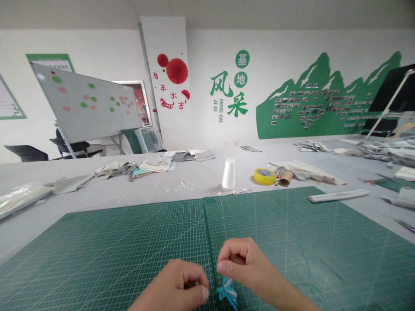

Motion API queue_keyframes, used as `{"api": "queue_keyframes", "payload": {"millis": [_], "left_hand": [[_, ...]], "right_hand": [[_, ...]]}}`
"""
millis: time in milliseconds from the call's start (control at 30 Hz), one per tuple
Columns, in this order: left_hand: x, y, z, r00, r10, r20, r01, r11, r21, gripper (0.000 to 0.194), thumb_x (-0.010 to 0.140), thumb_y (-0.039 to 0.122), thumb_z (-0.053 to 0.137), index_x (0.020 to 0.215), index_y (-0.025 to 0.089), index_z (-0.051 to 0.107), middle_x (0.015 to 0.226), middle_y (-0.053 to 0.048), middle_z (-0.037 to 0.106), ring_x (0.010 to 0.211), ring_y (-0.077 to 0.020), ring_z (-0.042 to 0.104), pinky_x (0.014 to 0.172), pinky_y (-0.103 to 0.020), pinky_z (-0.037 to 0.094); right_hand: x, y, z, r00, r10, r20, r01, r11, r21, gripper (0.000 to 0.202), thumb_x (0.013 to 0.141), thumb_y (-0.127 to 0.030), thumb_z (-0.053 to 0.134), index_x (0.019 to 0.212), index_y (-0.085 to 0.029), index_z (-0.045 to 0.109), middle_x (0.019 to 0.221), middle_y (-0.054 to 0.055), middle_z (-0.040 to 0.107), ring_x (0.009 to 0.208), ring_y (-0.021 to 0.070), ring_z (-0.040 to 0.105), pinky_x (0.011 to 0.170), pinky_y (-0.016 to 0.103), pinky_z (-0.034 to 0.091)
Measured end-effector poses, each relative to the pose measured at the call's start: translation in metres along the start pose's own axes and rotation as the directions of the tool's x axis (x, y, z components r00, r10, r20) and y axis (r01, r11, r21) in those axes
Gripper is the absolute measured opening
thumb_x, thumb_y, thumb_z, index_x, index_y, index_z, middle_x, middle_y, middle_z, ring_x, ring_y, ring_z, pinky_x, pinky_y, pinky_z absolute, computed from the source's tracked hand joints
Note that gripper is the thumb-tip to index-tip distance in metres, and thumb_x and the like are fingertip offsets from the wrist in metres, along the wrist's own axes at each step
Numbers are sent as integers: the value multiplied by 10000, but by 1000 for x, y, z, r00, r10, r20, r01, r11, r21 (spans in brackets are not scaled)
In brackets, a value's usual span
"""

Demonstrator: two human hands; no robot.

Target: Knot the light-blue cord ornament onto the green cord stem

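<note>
My left hand (183, 285) is low in the middle of the view, thumb and forefinger pinched together. What it pinches, if anything, is too small to make out. A little higher, my right hand (244, 265) is also closed in a pinch, its fingertips hiding whatever is between them. Just under the right fingertips is a small blue piece with white markings and several narrow strips (228, 293); whether it hangs from the fingers or rests on the mat, I cannot tell. Both hands are over the green cutting mats (129, 242), near the seam between two of them.
Beyond the mats stand a white thread cone (228, 173) and a roll of yellow tape (265, 176), beside a brown cardboard tube (285, 178). A folded grey strip (338, 195) lies across the right mat's edge. Fabric pieces (155, 163) are spread along the table's far side.
</note>
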State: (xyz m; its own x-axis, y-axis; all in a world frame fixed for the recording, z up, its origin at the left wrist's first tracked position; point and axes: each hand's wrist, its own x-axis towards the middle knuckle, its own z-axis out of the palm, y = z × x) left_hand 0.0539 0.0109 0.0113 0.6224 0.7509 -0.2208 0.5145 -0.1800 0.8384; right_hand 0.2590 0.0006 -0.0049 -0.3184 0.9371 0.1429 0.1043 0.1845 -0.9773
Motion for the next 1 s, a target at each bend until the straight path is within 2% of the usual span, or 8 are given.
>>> {"api": "queue_keyframes", "payload": {"millis": [100, 167, 267, 400, 600, 800, 900, 1000], "left_hand": [[0, 2, -1, 998, -14, -63, 16, 999, 31, 112, 695, 210, 497, 594, 180, 538, 532, 68, 384, 538, -107, 336, 532, -227, 261], [0, 4, -2, 993, -41, -108, 43, 999, 12, 132, 712, 248, 500, 601, 183, 530, 535, 67, 363, 538, -112, 320, 527, -230, 255], [1, 3, -4, 986, -69, -155, 63, 997, -42, 156, 730, 299, 502, 624, 188, 530, 516, 75, 339, 509, -113, 305, 504, -231, 244], [4, -2, -6, 974, -69, -217, 52, 995, -86, 196, 761, 344, 502, 651, 186, 540, 507, 85, 322, 488, -109, 286, 484, -228, 230], [4, -3, -8, 961, -75, -266, 30, 985, -171, 205, 779, 360, 500, 667, 192, 537, 493, 96, 316, 477, -103, 269, 471, -224, 218], [3, -5, -9, 965, -64, -256, -11, 959, -284, 238, 783, 420, 533, 693, 199, 536, 467, 114, 291, 441, -89, 212, 445, -216, 194], [4, -7, -10, 964, -66, -258, -14, 954, -298, 256, 779, 443, 540, 693, 202, 533, 451, 118, 290, 422, -83, 204, 433, -212, 184], [4, -8, -10, 965, -69, -251, -10, 953, -303, 277, 788, 465, 540, 705, 201, 531, 444, 115, 307, 414, -80, 214, 427, -208, 180]], "right_hand": [[-5, -7, 2, 986, -154, -61, 131, 951, -281, 174, 773, -254, 669, 632, -154, 647, 541, -47, 453, 494, 85, 364, 473, 225, 255], [-8, -12, 3, 965, -255, -55, 212, 890, -403, 166, 789, -212, 642, 632, -160, 649, 547, -44, 465, 508, 87, 404, 503, 230, 284], [-11, -16, 5, 940, -341, -23, 288, 827, -483, 165, 802, -188, 611, 642, -162, 642, 545, -46, 460, 511, 88, 432, 516, 230, 297], [-11, -14, 9, 929, -370, 9, 320, 790, -523, 165, 802, -172, 584, 641, -162, 620, 547, -47, 459, 513, 88, 441, 518, 227, 295], [-9, -5, 13, 950, -309, 51, 289, 803, -521, 154, 814, -165, 554, 669, -164, 606, 567, -45, 496, 526, 90, 454, 532, 220, 300], [-7, 0, 15, 979, -204, 17, 187, 860, -475, 167, 820, -173, 558, 665, -163, 620, 577, -45, 509, 542, 95, 450, 537, 217, 304], [-4, 5, 17, 993, -116, -28, 100, 937, -335, 189, 817, -212, 579, 642, -158, 626, 542, -56, 455, 521, 94, 401, 513, 220, 286], [1, 11, 17, 999, -6, -43, 1, 994, -106, 226, 802, -294, 614, 629, -150, 632, 538, -57, 430, 523, 99, 359, 504, 229, 272]]}}
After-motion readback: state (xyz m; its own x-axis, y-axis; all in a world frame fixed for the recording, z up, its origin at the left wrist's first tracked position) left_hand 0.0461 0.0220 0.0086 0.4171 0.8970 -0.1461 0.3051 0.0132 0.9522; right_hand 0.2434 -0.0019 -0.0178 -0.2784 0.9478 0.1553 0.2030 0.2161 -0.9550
